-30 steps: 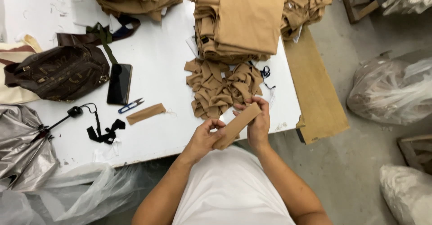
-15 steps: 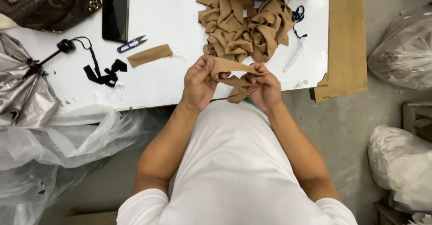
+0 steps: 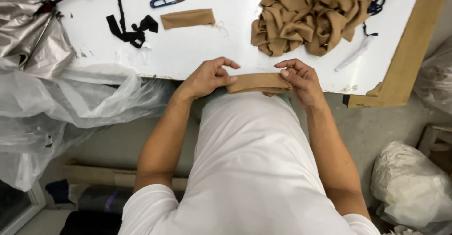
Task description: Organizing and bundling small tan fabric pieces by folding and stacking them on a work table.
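A flat tan fabric strip (image 3: pixel 258 82) is stretched level between both hands at the near edge of the white table (image 3: pixel 226 42). My left hand (image 3: pixel 207 77) pinches its left end and my right hand (image 3: pixel 299 77) pinches its right end. Just beyond my hands lies a heap of crumpled tan fabric pieces (image 3: pixel 308 16). Another flat tan strip (image 3: pixel 187 18) lies alone further left on the table.
Blue thread snips (image 3: pixel 167 0) and black fabric scraps (image 3: pixel 129 28) lie at the table's far left. A silvery bag (image 3: pixel 23 25) and clear plastic sheeting (image 3: pixel 70 108) hang over the left edge. A cardboard strip (image 3: pixel 405 51) borders the right side. White sacks (image 3: pixel 409 183) sit on the floor.
The strip has been pulled out flat and straight between my hands, where it was bunched before. The view has tilted down further toward my body.
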